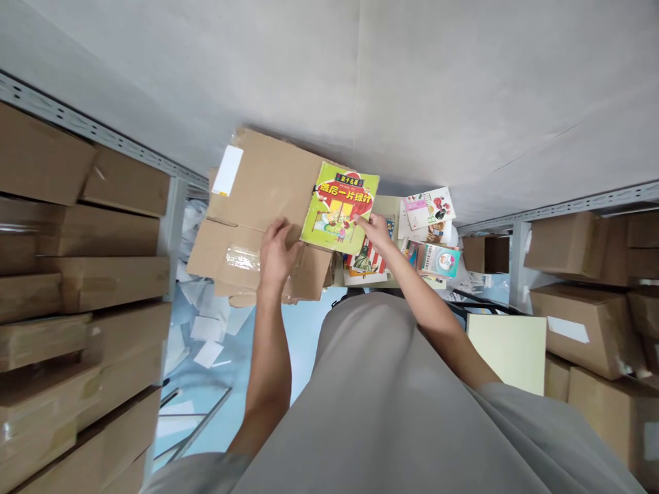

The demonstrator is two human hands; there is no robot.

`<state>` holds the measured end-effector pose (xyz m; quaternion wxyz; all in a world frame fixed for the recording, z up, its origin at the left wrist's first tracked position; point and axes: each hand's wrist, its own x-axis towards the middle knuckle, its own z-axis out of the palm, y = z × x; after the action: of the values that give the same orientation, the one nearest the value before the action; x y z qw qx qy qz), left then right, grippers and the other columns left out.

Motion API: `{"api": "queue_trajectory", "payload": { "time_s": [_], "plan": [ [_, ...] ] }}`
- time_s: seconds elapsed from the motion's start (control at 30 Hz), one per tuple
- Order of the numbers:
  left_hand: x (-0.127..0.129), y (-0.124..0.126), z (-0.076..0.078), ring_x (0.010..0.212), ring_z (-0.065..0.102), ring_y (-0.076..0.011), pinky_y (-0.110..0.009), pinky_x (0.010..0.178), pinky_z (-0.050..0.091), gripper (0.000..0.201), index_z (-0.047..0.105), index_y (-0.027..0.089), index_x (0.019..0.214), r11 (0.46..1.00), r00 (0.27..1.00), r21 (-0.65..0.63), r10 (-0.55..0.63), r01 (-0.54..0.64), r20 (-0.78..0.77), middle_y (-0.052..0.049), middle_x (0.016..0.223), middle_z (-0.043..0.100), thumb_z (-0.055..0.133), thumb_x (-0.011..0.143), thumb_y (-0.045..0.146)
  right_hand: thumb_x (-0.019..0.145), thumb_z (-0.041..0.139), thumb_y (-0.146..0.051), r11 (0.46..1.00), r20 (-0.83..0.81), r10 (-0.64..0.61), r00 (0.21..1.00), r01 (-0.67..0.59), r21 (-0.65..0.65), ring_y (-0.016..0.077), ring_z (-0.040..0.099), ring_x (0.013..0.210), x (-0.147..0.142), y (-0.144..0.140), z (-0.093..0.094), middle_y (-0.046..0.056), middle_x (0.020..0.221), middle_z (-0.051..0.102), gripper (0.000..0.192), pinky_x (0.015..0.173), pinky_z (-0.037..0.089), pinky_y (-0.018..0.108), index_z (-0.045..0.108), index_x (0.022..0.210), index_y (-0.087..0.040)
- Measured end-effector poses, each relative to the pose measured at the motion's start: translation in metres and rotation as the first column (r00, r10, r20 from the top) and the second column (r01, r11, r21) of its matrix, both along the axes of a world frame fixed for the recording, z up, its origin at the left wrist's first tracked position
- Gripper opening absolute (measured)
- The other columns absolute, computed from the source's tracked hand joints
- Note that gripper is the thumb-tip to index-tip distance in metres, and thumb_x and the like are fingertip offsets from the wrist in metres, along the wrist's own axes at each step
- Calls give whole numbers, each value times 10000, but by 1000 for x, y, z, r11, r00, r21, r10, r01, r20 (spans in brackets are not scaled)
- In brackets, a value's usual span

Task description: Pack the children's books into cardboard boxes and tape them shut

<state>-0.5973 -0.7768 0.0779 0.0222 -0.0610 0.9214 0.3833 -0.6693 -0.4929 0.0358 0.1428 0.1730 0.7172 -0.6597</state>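
**Picture book held over a flattened carton**

The right hand point(375, 230) pinches the lower right edge of a yellow-green picture book point(340, 209), which lies tilted on the right end of a flattened cardboard carton point(257, 213). The left hand point(275, 257) presses, fingers curled, on the carton's near edge, just left of the book.

The grip on the book is thin, at one edge only; it looks likely to slip or pivot off the carton onto the stack of books point(427, 237) spread right of it. The carton itself seems poorly supported and may sag or slide if the left hand lets up.

The books lie on a small bench point(387, 204), mostly covered. Metal shelving point(172, 206) stacked with brown boxes point(581, 329) stands on both sides of the carton, and loose paper sheets point(206, 336) litter the pale blue floor point(303, 343) below it.
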Motion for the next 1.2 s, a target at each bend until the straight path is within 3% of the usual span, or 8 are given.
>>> {"api": "queue_trajectory", "payload": {
  "time_s": [0.27,0.33,0.43,0.57,0.67,0.77,0.9,1.2],
  "plan": [
    [-3,3,11,1604,593,-402,-588,1428,411,478,771,161,1418,998,998,29,53,-53,17,-223,1645,665,716,960,288,858,873,-793,999,-37,0,999,-1,-34,253,740,965,-2,-2,21,17,862,805,572,853,594,346,759,904,-235],
    [-1,13,22,1568,635,-398,-603,1405,442,457,772,170,1425,992,996,97,82,-84,24,-218,1613,706,663,1022,357,820,878,-839,995,-77,-17,997,9,-104,275,762,951,11,9,35,39,904,818,618,829,607,363,782,907,-234],
    [-1,49,38,1522,689,-386,-584,1344,524,569,752,183,1484,936,992,334,93,-114,81,-202,1600,738,676,1066,562,802,910,-839,988,-110,-62,992,45,-150,288,777,935,42,44,63,55,931,828,626,789,607,363,812,921,-232],
    [-5,126,49,1371,795,-403,-513,1149,678,744,841,190,1287,707,930,695,-153,-133,334,-177,1354,864,846,888,817,823,937,-809,988,-114,-141,983,132,-87,269,775,882,100,112,104,60,930,837,594,764,598,348,828,900,-231],
    [-3,194,49,1199,857,-431,-495,970,738,779,862,188,1029,593,807,788,-378,-165,453,-161,1061,902,962,691,883,798,955,-812,973,-100,-232,968,228,-44,256,757,843,154,165,126,52,896,833,604,732,586,334,822,839,-225],
    [10,262,53,1123,876,-432,-494,913,747,730,851,197,913,570,688,811,-537,-131,488,-140,955,897,1038,607,833,757,979,-812,923,-84,-384,919,383,-29,238,726,779,213,209,134,35,828,809,614,693,567,329,805,799,-225],
    [49,352,60,1093,885,-428,-503,909,750,680,865,211,907,577,557,813,-652,-74,514,-113,947,903,1091,558,749,754,975,-815,796,-71,-605,793,601,-71,249,744,775,295,258,131,25,821,812,596,706,588,349,816,810,-243],
    [194,565,57,1092,890,-421,-502,943,737,703,866,204,934,551,364,828,-796,104,483,-140,1021,914,1095,542,741,726,1028,-760,477,-124,-879,461,858,-191,279,801,812,485,381,119,23,893,866,546,766,675,399,875,929,-277]
  ]
}}
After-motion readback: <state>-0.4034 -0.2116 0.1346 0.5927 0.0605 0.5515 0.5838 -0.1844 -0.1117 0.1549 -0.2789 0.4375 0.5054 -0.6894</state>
